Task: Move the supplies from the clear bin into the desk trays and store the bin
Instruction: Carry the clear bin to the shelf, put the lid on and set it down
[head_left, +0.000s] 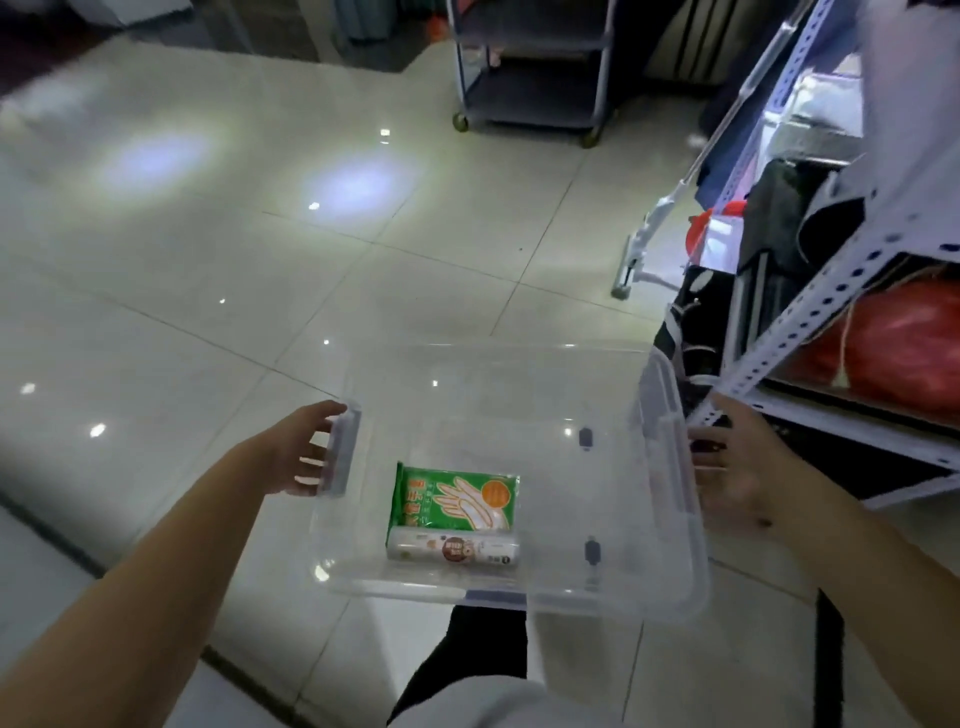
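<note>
I carry a clear bin (571, 395) in front of me, held in the air above the tiled floor. My left hand (304, 452) grips the handle on its left side, and my right hand (737, 467) grips the handle on its right side. Inside the bin, near its front left, lies a green pack of gloves (457, 499). A white roll with a round label (452, 551) lies just in front of the pack. No desk trays are in view.
A white slotted metal shelf rack (810, 291) stands on the right, holding a red bag (893, 348) and dark items. A grey wheeled cart (530, 78) stands at the back. A white mop-like tool (644, 244) leans by the rack. Glossy tiled floor (208, 260) spreads to the left.
</note>
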